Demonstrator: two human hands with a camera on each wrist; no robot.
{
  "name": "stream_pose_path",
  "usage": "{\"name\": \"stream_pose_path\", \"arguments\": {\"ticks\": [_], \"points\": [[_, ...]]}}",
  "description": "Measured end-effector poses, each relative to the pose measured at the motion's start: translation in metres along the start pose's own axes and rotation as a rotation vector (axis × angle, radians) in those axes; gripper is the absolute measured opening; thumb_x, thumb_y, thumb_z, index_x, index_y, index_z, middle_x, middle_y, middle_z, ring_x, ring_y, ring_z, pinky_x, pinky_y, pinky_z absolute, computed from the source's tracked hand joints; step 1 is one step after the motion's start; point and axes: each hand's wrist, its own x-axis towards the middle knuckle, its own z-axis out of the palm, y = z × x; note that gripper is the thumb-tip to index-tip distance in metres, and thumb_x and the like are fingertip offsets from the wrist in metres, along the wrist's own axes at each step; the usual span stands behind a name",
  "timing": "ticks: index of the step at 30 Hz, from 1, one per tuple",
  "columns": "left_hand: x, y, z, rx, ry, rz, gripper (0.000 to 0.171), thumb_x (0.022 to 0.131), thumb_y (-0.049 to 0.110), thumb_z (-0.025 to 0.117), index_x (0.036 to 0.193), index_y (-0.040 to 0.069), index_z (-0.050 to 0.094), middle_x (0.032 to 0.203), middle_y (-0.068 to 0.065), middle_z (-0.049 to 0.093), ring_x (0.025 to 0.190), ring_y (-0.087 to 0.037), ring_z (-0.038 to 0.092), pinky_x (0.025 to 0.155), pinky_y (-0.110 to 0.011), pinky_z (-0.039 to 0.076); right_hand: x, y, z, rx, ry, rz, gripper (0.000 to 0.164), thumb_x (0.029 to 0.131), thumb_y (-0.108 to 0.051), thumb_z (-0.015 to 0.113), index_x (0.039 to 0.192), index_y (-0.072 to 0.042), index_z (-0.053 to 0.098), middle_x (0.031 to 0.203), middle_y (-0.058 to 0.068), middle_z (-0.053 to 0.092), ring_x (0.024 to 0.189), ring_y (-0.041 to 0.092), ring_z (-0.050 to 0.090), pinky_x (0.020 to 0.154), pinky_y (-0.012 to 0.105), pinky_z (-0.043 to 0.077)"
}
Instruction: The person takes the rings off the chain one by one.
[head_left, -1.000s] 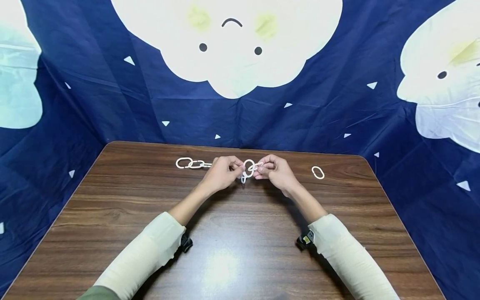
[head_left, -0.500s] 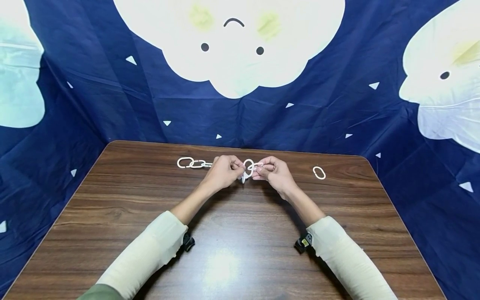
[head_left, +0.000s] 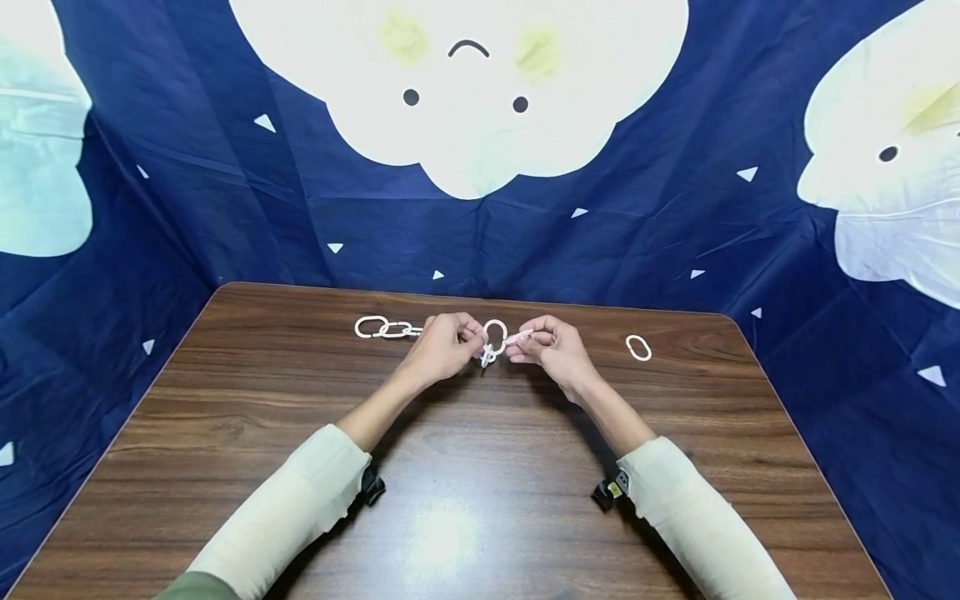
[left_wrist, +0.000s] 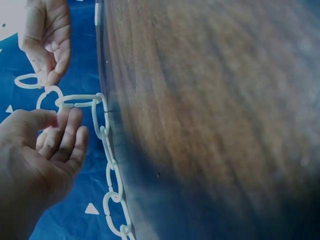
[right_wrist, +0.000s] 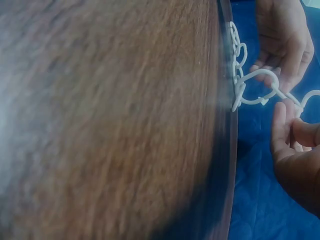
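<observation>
In the head view, my left hand (head_left: 444, 348) pinches a white oval chain link (head_left: 495, 322) at its left side. Further white links (head_left: 487, 358) bunch below it. My right hand (head_left: 553, 348) pinches another white link (head_left: 517, 337), which meets the oval's right side; the fingers partly hide this link. A chain of joined links (head_left: 386, 329) runs out to the left behind my left hand. In the left wrist view, the chain (left_wrist: 115, 182) trails along the table's surface. The right wrist view has the large link (right_wrist: 262, 74) between both hands, hooked to the pinched one.
One loose white oval link (head_left: 630, 344) lies on the wooden table (head_left: 480, 450), right of my right hand. The table's far edge is just beyond the hands. A blue curtain (head_left: 360, 225) with white cloud prints hangs behind and at both sides.
The link in my right hand has been drawn slightly right and down, overlapping the oval link less. The oval link has shifted a little left. Both hands keep their pinch.
</observation>
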Motion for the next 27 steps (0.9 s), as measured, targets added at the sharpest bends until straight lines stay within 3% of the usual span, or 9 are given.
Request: {"name": "stream_pose_path", "arguments": {"ticks": [7,17,27], "points": [[-0.001,0.002,0.001,0.005,0.025,0.018,0.013,0.107,0.021,0.075,0.109,0.011,0.082,0.101,-0.003,0.086,0.08,-0.009,0.073,0.086,-0.034,0.059,-0.007,0.001,-0.012,-0.004,0.003,0.007,0.018,0.107,0.015,0.061,0.124,0.009,0.058,0.098,0.004,0.083,0.086,0.012,0.082,0.084,0.027,0.069],[-0.001,0.004,-0.001,-0.006,0.044,0.033,0.01,0.107,0.021,0.077,0.108,0.013,0.082,0.099,-0.002,0.086,0.085,-0.013,0.075,0.086,-0.034,0.057,-0.015,0.0,-0.039,-0.058,0.019,0.034,0.03,0.108,0.012,0.063,0.136,0.018,0.053,0.109,0.022,0.084,0.091,0.013,0.083,0.086,0.028,0.069],[-0.001,0.003,-0.005,-0.006,0.024,0.047,0.012,0.109,0.024,0.077,0.11,0.013,0.081,0.1,-0.001,0.086,0.089,-0.015,0.076,0.088,-0.035,0.056,-0.022,0.002,-0.057,-0.093,0.015,0.062,0.042,0.11,0.008,0.064,0.145,0.022,0.048,0.111,0.022,0.083,0.093,0.015,0.084,0.088,0.028,0.069]]}}
